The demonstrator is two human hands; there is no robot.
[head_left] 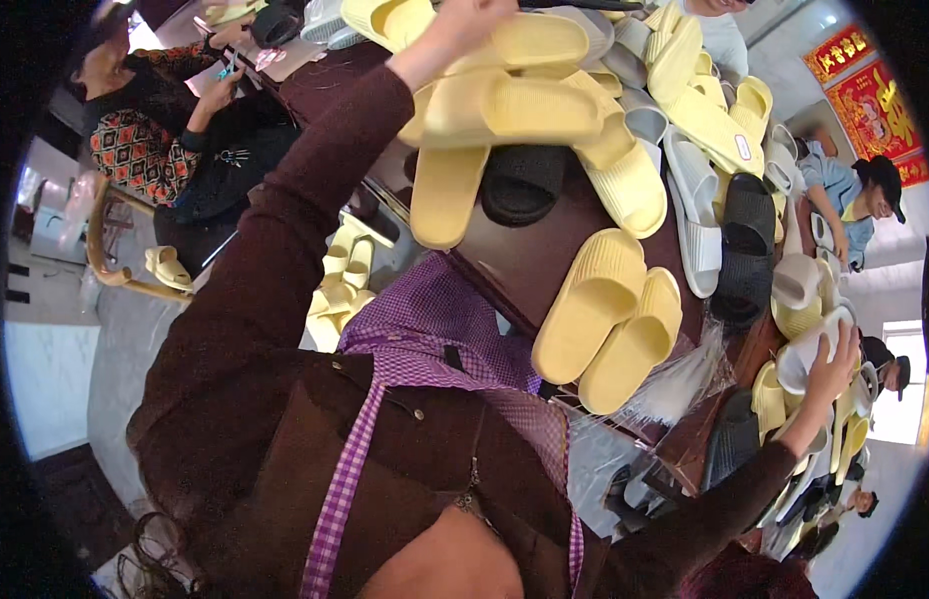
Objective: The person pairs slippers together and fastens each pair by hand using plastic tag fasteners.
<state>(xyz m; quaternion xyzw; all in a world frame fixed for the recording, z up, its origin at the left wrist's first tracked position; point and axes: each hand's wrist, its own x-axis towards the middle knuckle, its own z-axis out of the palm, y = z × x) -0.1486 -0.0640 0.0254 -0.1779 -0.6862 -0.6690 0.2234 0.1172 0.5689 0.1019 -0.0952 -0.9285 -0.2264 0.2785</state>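
Observation:
At the top edge, my left hand (pixel 476 18) is curled and partly cut off, above several yellow slippers. What its fingers hold, if anything, cannot be made out. A yellow slipper (pixel 514 108) just below that wrist is smeared by motion. Off to the right, my right hand (pixel 832 367) has its fingers round a white slipper (pixel 810 351) above the heap there. Between my arms, a pair of yellow slippers (pixel 590 299) lies side by side at the near edge of the dark red table (pixel 519 245). A black slipper (pixel 524 185) sits partly under the yellow ones.
Black slippers (pixel 746 250) and grey-white slippers (pixel 694 215) crowd the table's right side. Crumpled clear plastic (pixel 684 384) hangs at the near edge. A seated person (pixel 150 130) works at the left; others are at the right. More yellow slippers (pixel 342 280) lie lower down, beside my apron.

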